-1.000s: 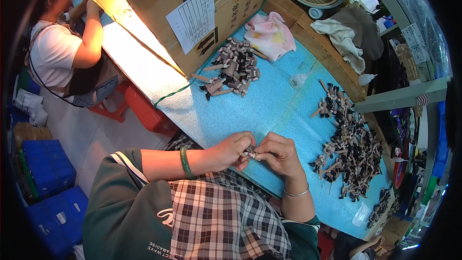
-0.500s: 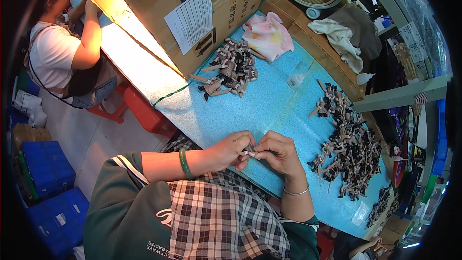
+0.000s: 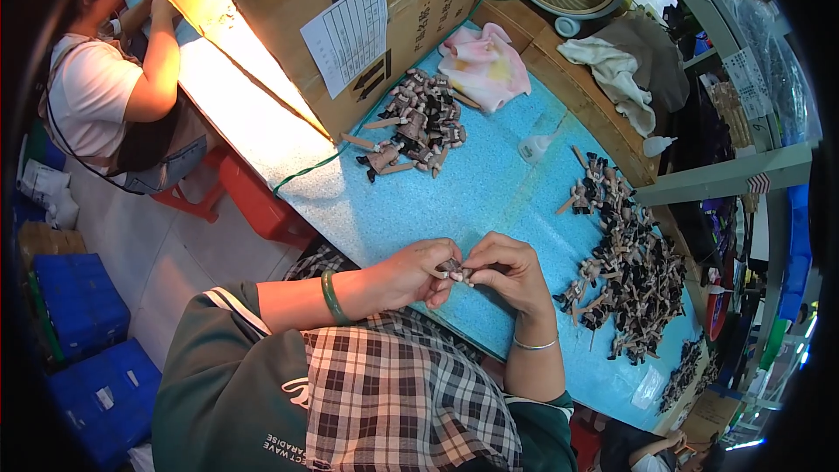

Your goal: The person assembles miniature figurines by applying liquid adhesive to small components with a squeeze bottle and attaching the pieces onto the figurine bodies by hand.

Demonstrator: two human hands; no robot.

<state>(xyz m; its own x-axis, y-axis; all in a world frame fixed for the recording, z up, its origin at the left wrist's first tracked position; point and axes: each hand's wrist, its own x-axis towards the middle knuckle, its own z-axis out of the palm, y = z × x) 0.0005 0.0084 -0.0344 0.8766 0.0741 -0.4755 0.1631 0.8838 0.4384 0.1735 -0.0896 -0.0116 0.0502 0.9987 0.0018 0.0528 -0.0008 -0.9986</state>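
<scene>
While both hands meet at frame centre over the near edge of the blue mat (image 3: 489, 183), the left hand (image 3: 411, 273) and right hand (image 3: 507, 273) pinch one small dark-and-tan piece (image 3: 454, 269) between their fingertips, both closed on it, held just above the mat. Risk: the piece is tiny and gripped only at the tips, so a slip could drop it into the lap or off the mat edge; hard to say how firm the hold is. Right of centre, a long heap of similar pieces (image 3: 625, 267) runs down the mat; a smaller heap (image 3: 415, 131) sits upper centre. Big brown cardboard box (image 3: 288, 0) at upper centre carries a white rectangular sheet with a printed grid (image 3: 350, 35) and dark print beside it. Small white label (image 3: 752, 79) hangs at upper right. Blue crates (image 3: 83, 332) at lower left. Another person (image 3: 96, 96) works at upper left.
</scene>
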